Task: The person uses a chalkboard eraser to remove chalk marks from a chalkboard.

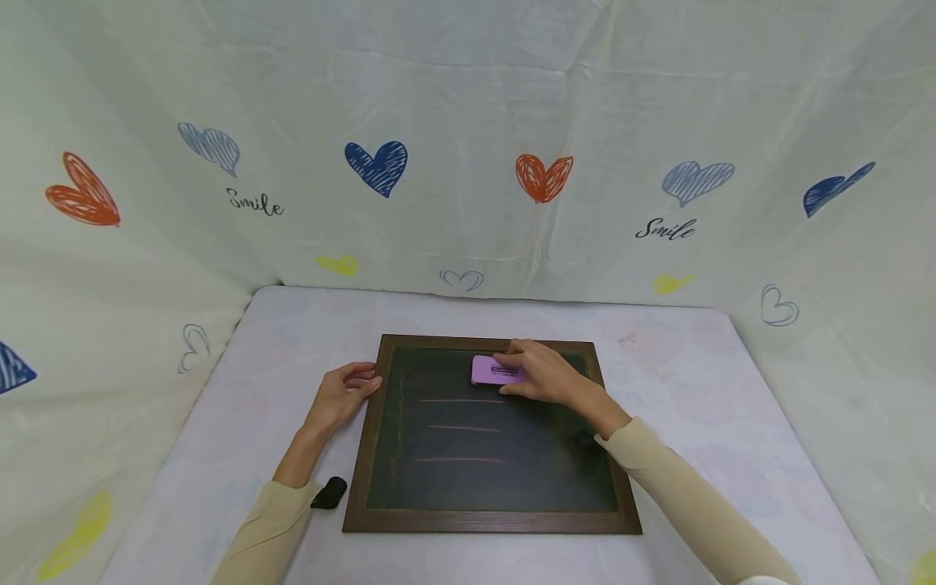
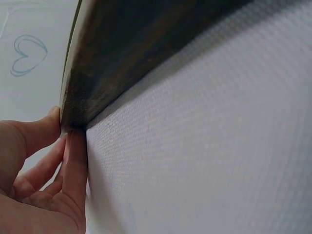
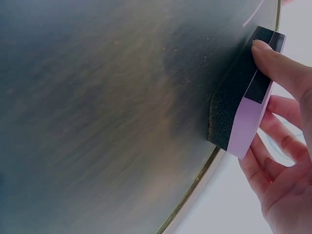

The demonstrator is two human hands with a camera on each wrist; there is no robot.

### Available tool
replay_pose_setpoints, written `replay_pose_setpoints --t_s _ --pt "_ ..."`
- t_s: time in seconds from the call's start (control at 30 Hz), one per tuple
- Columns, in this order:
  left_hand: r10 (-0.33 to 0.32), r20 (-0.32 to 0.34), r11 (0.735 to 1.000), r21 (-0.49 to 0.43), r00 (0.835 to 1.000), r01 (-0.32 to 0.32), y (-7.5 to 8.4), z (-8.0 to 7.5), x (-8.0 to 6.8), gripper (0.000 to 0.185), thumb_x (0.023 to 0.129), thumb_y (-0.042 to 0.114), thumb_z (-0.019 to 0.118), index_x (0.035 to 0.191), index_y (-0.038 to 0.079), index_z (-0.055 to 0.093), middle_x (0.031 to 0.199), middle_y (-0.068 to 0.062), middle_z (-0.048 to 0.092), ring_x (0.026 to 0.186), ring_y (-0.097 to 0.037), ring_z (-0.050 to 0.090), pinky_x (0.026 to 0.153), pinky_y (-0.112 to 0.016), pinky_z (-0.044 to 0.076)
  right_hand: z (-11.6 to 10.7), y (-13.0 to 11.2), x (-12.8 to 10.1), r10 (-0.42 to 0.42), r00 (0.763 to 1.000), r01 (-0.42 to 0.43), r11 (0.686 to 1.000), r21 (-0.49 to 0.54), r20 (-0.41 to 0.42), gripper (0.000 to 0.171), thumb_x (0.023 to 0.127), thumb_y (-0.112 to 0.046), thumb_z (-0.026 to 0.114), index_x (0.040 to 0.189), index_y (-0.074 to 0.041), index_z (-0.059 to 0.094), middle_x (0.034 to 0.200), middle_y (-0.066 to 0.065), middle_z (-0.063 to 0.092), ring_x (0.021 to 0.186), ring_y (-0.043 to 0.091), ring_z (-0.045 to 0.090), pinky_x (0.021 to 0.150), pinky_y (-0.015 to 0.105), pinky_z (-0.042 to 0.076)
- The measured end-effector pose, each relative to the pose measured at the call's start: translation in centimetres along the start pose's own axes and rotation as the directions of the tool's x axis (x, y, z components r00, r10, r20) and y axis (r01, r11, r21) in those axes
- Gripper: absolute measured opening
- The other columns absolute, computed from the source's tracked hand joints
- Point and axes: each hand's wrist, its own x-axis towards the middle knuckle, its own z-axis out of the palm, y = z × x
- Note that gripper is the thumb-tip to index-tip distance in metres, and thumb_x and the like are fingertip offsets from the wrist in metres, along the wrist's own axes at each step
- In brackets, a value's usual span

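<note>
A chalkboard [image 1: 497,487] with a brown wooden frame lies on the table, three thin pinkish chalk lines [image 1: 464,428] across its dark surface. My right hand [image 1: 541,372] grips a purple chalkboard eraser [image 1: 486,370] near the board's top edge. In the right wrist view, the thumb presses the side of the eraser's black felt [image 3: 229,97], and the other fingers are round its purple back; the felt faces the board. My left hand [image 1: 344,394] pinches the frame's left edge, thumb on top, fingers at its side in the left wrist view [image 2: 75,161].
Beside the left sleeve lies a small black object [image 1: 329,493] on the white table [image 1: 307,325]. Another dark item [image 1: 585,441] shows next to the right sleeve, over the board's right side. A pale curtain [image 1: 468,97] with printed hearts hangs behind and at both sides.
</note>
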Motion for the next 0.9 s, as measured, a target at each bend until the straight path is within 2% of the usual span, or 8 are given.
replay_pose_setpoints --t_s 0.37,0.67,0.9 --pt "0.0 0.003 1.0 0.001 1.0 0.0 -0.1 0.0 0.0 0.044 0.099 0.015 0.069 0.134 -0.009 0.059 0.123 -0.027 0.066 0.11 -0.038 0.064 0.093 -0.042 0.049 -0.1 0.4 -1.4 0.017 0.999 -0.017 1.0 0.007 -0.038 0.059 0.084 -0.034 0.087 0.13 -0.001 0.07 0.105 0.006 0.061 0.083 0.015 0.049 0.073 0.032 0.043" --pt "0.002 0.007 1.0 0.0 1.0 -0.002 0.1 0.2 0.1 0.043 0.099 0.014 0.069 0.134 -0.009 0.06 0.123 -0.027 0.067 0.109 -0.037 0.064 0.089 -0.037 0.049 -0.1 0.8 -2.1 0.042 0.998 -0.041 0.999 0.017 -0.045 0.06 0.083 -0.034 0.087 0.13 -0.001 0.07 0.105 0.006 0.062 0.082 0.016 0.05 0.073 0.032 0.044" --pt "-0.005 0.005 1.0 0.017 1.0 0.005 0.0 0.1 0.1 0.043 0.1 0.014 0.069 0.135 -0.009 0.059 0.124 -0.027 0.066 0.111 -0.038 0.063 0.094 -0.045 0.048 -0.3 0.7 -2.3 0.037 0.998 -0.035 0.998 0.055 -0.049 0.057 0.085 -0.034 0.086 0.129 -0.002 0.07 0.109 0.007 0.064 0.087 0.017 0.053 0.078 0.035 0.047"
